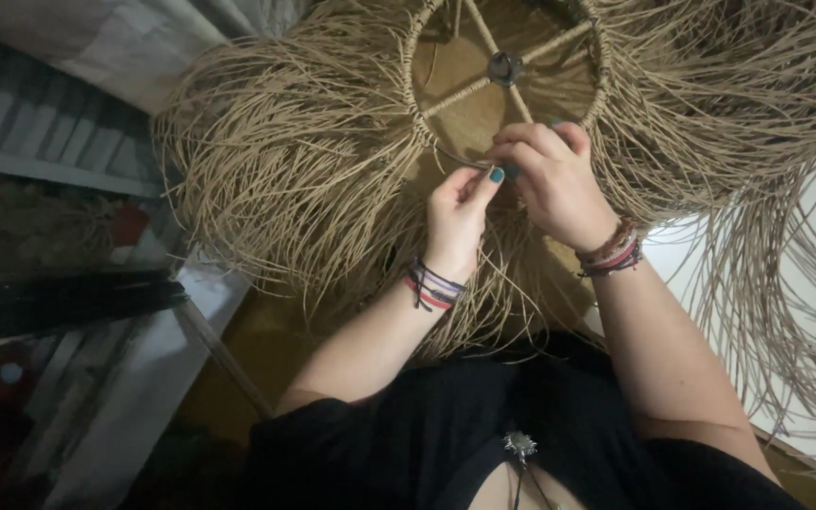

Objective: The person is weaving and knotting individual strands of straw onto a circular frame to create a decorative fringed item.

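Centrally, a round lampshade frame ring (414, 94), already wound in tan fibre, carries a thick fringe of raffia-like strands (285, 170) that fan outward on all sides; wrapped spokes run from the ring to a dark metal hub (505, 66). Both hands meet at the near arc of the ring. The left hand (457, 212), thumb and forefinger pinched together, grips a thin strand (460, 159) just below the ring. The right hand (550, 175) is curled with its fingers closed over the same spot; what lies under its fingertips is hidden, so its exact hold cannot be told. Bracelets (432, 286) circle each wrist, and the person wears a black top (408, 453).

Judged from this arrangement, the step in hand is fixing a strand to the ring. Done well, it would call for steady tension from the left pinch while the right fingers seat the loop tight against the neighbouring wraps, leaving no bare gap. Loose strands should be kept swept aside so that none is caught in the knot. The ring should be braced against turning, since pulling on one side could tilt it.
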